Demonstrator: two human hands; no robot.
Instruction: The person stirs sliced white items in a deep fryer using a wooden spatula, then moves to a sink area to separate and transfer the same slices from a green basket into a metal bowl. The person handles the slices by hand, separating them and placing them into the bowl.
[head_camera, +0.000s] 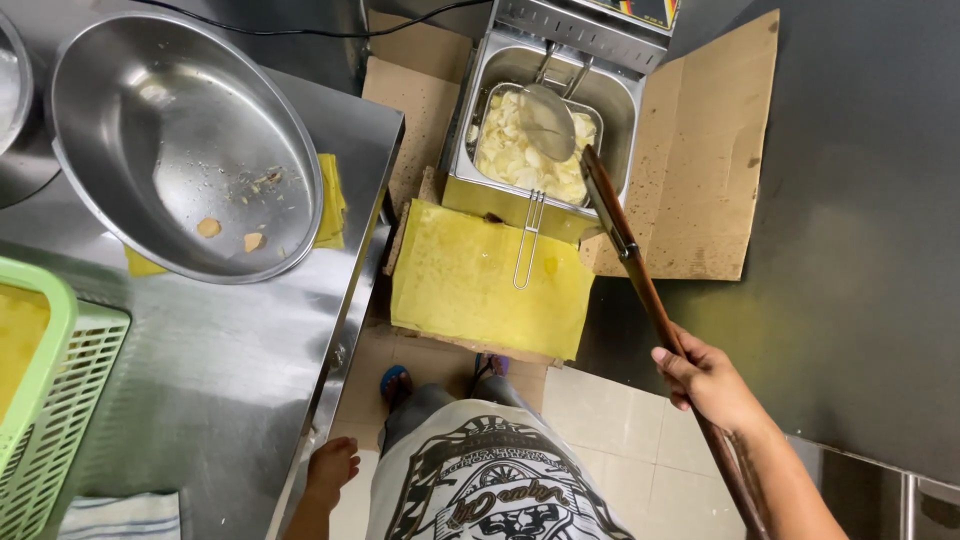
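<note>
My right hand (705, 382) grips the long wooden handle (640, 275) of a round mesh skimmer (547, 122). The skimmer's head rests over pale sliced chips (505, 150) in the wire basket of a steel deep fryer (480, 75). The basket's wire handle (527, 240) sticks out toward me over a yellow oil-stained sheet (470, 290). My left hand (330, 470) hangs low beside the edge of the steel table (230, 370), fingers loosely curled, holding nothing.
A large steel bowl (120, 170) with a few crumbs sits on the table, yellow paper (333, 195) under it. A green plastic basket (55, 400) stands at the left edge, a striped cloth (125, 517) below it. Cardboard (700, 160) lies under the fryer.
</note>
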